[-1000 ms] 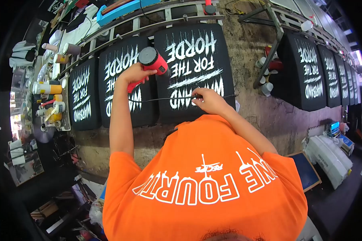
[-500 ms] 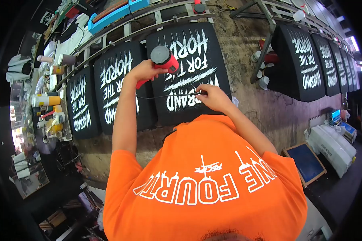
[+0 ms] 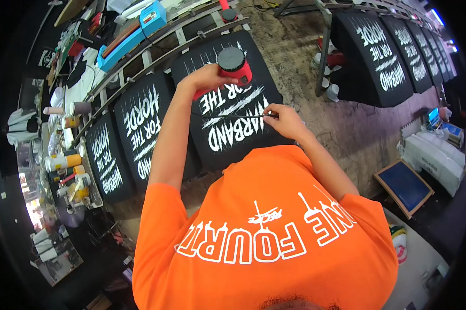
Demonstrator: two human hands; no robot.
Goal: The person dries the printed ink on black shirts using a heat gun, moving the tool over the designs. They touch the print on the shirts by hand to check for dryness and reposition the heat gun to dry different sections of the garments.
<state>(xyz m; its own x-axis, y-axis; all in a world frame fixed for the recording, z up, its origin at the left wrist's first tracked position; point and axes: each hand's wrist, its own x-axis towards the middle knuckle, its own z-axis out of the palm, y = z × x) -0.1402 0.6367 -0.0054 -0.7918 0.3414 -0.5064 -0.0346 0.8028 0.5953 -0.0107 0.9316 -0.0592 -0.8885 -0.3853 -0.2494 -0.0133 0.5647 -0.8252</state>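
My left hand is closed around the handle of a red heat gun with a round dark end cap. The heat gun is over a black T-shirt with white "For the Horde Warband" lettering, and covers part of the print. From the heat gun a black cord runs across the shirt to my right hand, whose fingers pinch it near the shirt's right edge. The heat gun's nozzle is hidden from view.
More printed black shirts lie alongside on the left, and another row of shirts stands at the right. Ink tubs crowd the left side. A blue box sits beyond the metal rail. A framed screen rests lower right.
My left hand has moved the heat gun to the right and slightly up in the view. My right hand has shifted right, still pinching the cord. The whole view has turned somewhat.
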